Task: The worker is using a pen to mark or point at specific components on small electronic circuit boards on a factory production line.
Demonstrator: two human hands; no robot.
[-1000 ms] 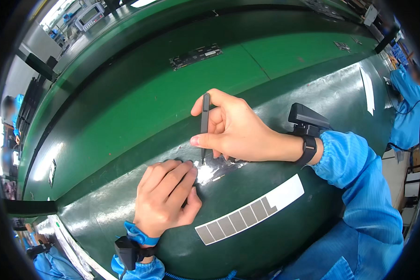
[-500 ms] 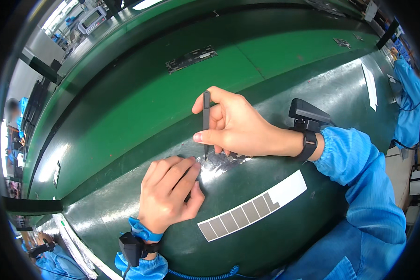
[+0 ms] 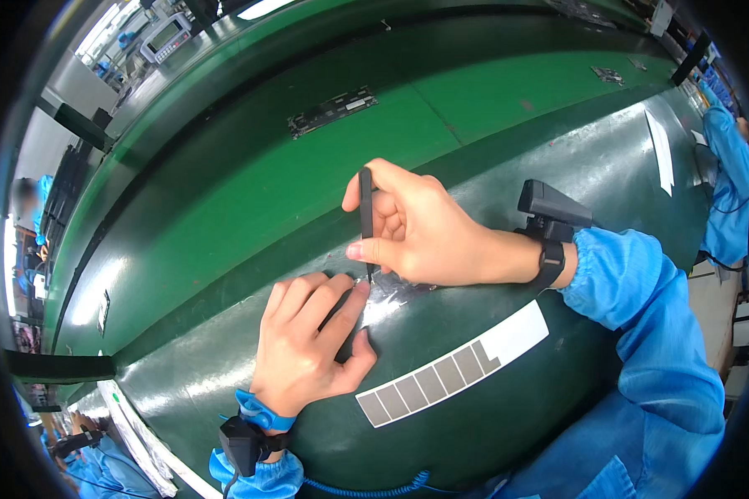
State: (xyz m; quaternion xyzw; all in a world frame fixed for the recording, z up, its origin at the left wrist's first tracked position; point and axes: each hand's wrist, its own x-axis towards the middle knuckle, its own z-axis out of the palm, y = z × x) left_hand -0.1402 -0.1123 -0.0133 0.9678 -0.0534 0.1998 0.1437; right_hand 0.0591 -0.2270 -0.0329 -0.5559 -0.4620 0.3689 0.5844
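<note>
Black tweezers (image 3: 366, 212) stand nearly upright in my right hand (image 3: 437, 229), pinched between thumb and fingers. Their tip points down beside the index fingertip of my left hand (image 3: 308, 341). That hand rests on the table with its fingers bent and its thumb apart. Under and between both hands lies a flat, dark, shiny piece (image 3: 395, 298), mostly hidden, so its kind cannot be made out. Close in front of me is a white strip (image 3: 516, 333) with a row of grey rectangular stickers, one of them L-shaped.
Beyond the dark green table runs a green belt (image 3: 250, 175) carrying a circuit board (image 3: 333, 112) and another dark board (image 3: 607, 76). A white paper strip (image 3: 659, 154) lies far right. A blue coiled cord (image 3: 374, 491) hangs near my left wrist. A person in blue sleeves (image 3: 728, 179) is at right.
My left hand has shifted slightly right, its index fingertip now closer to the tweezers' tip. My right hand has hardly moved. On the belt, the circuit board has slid a little left.
</note>
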